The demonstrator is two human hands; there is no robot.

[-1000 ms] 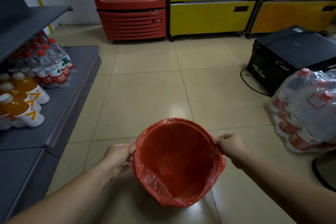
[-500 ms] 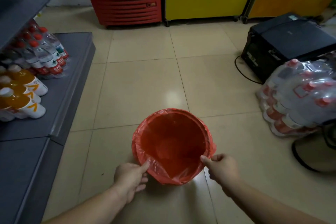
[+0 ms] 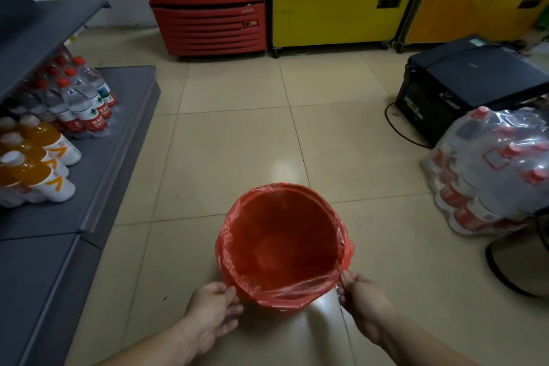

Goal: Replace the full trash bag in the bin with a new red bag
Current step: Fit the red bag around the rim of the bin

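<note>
1. The round red plastic bin (image 3: 282, 310) stands upright on the beige tiled floor (image 3: 225, 142), low in the centre of the frame, its mouth facing up toward the camera. It is lined with a thin translucent red plastic bag (image 3: 285, 241).
2. The relation that matters: both hands sit at the near edge of the bin's mouth, one on each side, at the bottom of the frame. The bin lies just beyond them, toward the frame's centre. Neither hand is plainly nearer.
3. The left hand (image 3: 212, 310), lower left of the bin, has its fingertips pinched on the folded-over bag edge at the rim's near left.
4. The right hand (image 3: 361, 297), lower right of the bin, grips the bag edge at the rim's near right in the same way.
5. The bag's upper edge is turned outward over the rim all round. The far side lies fairly snug; the near side hangs as a loose, crinkled flap between the two hands.
6. Inside, the bag follows the wall down to the bottom, which looks empty.
7. Judgement: the lining is nearly finished. The likely remaining move is drawing the near flap down and smoothing it against the outside wall.
8. No full trash bag is in view.
</note>
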